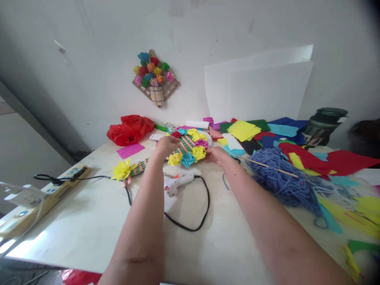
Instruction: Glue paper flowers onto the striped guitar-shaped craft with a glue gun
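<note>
Close up, the right grip [218,155] has its fingers at the right edge of a woven panel [184,145], beside a yellow paper flower [198,153]; whether they are clenched on anything I cannot tell. The left grip [168,145] is bent over the panel's left part, and its fingertips are too hidden to show if it grasps or is released.

The panel, green with pale orange strips, lies at the far middle of the worktop [213,253]. Yellow, blue, magenta and red paper flowers ring its face, and its handle [139,168] reaches left to a large yellow flower [121,169].

Just on the near side, a white glue gun [181,182] lies between the forearms, its black cord [208,202] looping nearward and passing beneath the left one.

Further right sits a tangle of blue yarn [273,178] with a thin stick [270,165] across it; beyond are overlapping coloured sheets [243,130] and a dark bottle [320,128]. To the far left rest a red plastic bag [130,130] and a magenta sheet [130,150], with a power strip [59,187] along the left edge. A flower hanging [156,79] and white sheets [258,89] show against the wall.
</note>
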`<state>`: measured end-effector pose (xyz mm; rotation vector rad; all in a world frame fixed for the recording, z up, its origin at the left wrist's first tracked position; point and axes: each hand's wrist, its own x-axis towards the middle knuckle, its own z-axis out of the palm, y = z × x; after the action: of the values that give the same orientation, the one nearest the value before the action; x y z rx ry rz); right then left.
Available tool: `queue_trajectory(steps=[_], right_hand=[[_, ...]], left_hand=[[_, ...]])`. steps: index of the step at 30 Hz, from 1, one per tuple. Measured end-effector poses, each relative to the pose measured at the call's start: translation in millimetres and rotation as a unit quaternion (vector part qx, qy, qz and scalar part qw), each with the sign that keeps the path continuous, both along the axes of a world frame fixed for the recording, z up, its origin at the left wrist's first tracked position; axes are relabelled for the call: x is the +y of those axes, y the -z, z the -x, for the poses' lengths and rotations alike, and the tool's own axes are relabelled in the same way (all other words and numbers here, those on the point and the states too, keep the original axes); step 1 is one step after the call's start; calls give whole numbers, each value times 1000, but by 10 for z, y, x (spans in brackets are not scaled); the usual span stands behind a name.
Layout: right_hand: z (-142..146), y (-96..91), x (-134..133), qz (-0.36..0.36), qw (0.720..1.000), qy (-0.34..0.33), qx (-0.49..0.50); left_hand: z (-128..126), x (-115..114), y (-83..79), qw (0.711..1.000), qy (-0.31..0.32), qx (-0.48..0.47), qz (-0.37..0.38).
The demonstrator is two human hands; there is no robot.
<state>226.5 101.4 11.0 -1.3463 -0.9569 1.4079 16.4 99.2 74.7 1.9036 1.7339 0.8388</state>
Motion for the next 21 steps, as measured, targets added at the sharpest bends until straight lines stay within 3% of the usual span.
queue_trajectory(steps=[8,14,21], right_hand=[[-15,63,45,-7,997,-12,69],[20,59,36,3,997,0,75],[52,74,97,-12,998,12,59]], left_hand=[[-86,60,117,991,137,3,8],[-15,-50,-32,997,77,-29,12],[69,-66,-55,993,77,-95,-2]])
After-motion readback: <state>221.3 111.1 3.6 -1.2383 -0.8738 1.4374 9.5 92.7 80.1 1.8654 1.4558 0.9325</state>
